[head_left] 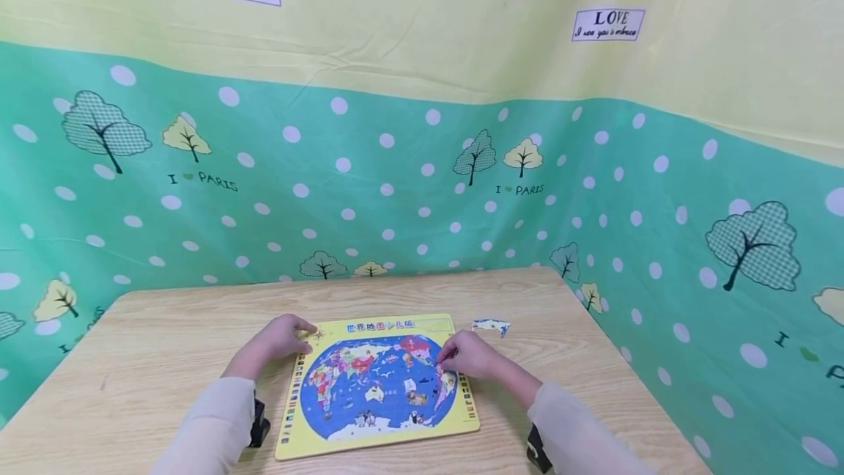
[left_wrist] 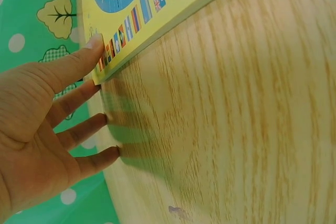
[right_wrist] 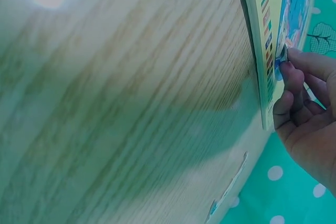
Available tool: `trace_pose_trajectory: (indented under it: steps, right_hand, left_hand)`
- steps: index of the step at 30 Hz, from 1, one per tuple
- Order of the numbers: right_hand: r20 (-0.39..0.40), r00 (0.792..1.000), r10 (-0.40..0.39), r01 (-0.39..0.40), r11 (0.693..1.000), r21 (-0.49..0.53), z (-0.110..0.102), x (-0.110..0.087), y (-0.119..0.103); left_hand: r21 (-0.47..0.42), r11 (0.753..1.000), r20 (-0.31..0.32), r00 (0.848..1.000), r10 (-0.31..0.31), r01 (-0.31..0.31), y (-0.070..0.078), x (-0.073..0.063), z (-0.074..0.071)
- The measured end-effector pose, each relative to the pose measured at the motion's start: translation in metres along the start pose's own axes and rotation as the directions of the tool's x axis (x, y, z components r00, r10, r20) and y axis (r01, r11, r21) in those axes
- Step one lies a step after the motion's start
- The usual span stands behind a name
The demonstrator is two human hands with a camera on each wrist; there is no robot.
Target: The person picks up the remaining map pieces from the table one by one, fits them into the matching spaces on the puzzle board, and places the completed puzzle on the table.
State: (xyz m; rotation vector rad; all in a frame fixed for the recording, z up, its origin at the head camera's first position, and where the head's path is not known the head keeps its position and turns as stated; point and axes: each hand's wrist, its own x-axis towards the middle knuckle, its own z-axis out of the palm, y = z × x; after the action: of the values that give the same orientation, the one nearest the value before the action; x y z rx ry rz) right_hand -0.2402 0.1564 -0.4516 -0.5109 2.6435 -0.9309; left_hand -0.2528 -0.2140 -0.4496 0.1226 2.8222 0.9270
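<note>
A yellow-framed world map puzzle board [head_left: 379,449] lies on the wooden table. At its upper left corner is my left hand [head_left: 283,336]; in the left wrist view the thumb [left_wrist: 94,43] rests on the board's top edge, while the other fingers extend past the corner towards the table. Over the map's right side, my right hand [head_left: 469,354] pinches a small puzzle piece [right_wrist: 284,54] between thumb and forefinger. Fingers hide most of that piece. A loose puzzle piece [head_left: 491,325] lies on the table beyond the board's upper right corner.
The wooden table [head_left: 191,343] meets a green and yellow patterned cloth [head_left: 369,204] at its back and right sides. Black wrist straps [head_left: 260,422] show beneath the sleeves.
</note>
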Motion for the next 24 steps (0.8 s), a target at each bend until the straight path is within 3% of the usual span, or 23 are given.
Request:
trace_pose_trajectory:
  steps: [11,24]
  right_hand:
    - [-0.018,1.000,0.000,0.000,1.000,0.008,0.0035,0.0005,0.0035]
    - [-0.030,0.998,-0.059,0.058,0.998,-0.038,0.0026,-0.0004,0.0078]
  left_hand:
    - [-0.010,1.000,0.004,1.000,-0.005,0.005,0.0000,-0.0008,0.0006]
    - [-0.020,1.000,0.006,1.000,-0.007,0.007,0.0008,-0.0016,-0.0004]
